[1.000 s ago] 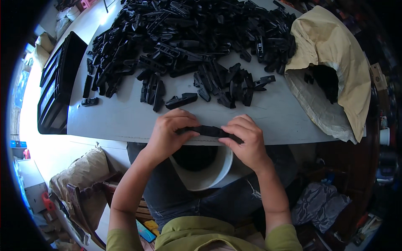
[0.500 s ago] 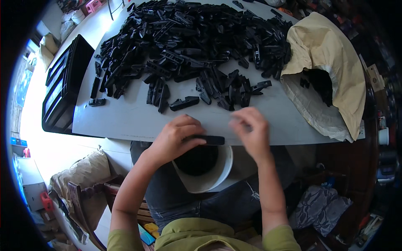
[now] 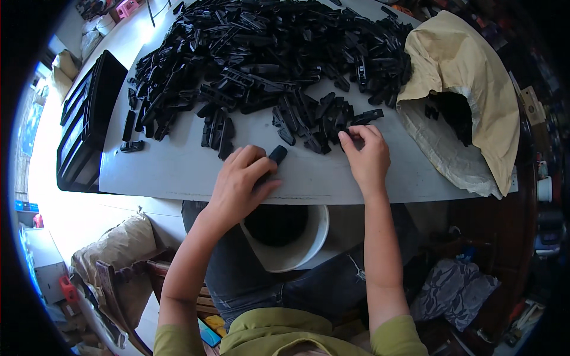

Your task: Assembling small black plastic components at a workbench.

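My left hand point(image 3: 240, 181) is curled over the table's near part, its fingers closed around a long, smooth black plastic piece point(image 3: 278, 155). The rounded end of that piece sticks out past my fingers; the rest is hidden under my hand. Farther right, my right hand point(image 3: 369, 155) has thumb and forefinger pinched together at the near edge of a small cluster of black plastic parts point(image 3: 303, 121). What sits between those fingertips is too small to make out. Behind both hands spreads a large heap of similar black parts point(image 3: 249, 53).
The grey table point(image 3: 172, 172) has a curved edge. A white bucket point(image 3: 323, 234) with dark contents stands between my legs below it. A tan sack point(image 3: 484, 89) lies open at the right, dark inside. At the left stands a black crate point(image 3: 89, 124).
My left hand has moved from above the bucket's rim forward over the table, turning the black piece with it. My right hand has moved forward to the cluster of parts.
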The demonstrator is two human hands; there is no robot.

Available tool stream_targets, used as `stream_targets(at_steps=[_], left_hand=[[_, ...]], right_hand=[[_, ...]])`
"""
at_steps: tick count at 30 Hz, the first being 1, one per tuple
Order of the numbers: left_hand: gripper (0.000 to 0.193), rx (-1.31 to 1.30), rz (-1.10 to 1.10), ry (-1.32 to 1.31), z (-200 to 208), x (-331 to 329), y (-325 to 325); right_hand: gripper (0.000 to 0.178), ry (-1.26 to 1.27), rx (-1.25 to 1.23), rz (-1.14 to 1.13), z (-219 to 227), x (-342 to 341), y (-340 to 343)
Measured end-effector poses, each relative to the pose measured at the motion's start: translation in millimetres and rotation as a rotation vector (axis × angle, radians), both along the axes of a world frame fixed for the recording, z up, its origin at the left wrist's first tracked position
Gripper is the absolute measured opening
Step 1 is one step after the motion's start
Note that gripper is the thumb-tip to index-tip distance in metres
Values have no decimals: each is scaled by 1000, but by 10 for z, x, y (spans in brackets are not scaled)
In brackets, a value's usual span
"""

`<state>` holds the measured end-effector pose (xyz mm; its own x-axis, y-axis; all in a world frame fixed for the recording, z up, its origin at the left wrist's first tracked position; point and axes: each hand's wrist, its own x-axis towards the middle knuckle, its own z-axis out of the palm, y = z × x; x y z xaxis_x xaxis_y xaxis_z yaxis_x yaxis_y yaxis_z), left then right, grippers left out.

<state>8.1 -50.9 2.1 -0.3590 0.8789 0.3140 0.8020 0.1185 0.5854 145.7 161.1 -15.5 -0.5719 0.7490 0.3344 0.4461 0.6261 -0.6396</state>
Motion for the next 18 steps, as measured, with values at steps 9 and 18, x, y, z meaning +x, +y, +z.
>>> stream_targets(at_steps=[9, 18], left_hand=[[24, 55, -44, 5, 45, -50, 78], [27, 34, -144, -180, -19, -8, 114]], right_hand=[[14, 552, -643, -53, 32, 227, -95], [29, 101, -299, 498, 176, 309, -705]])
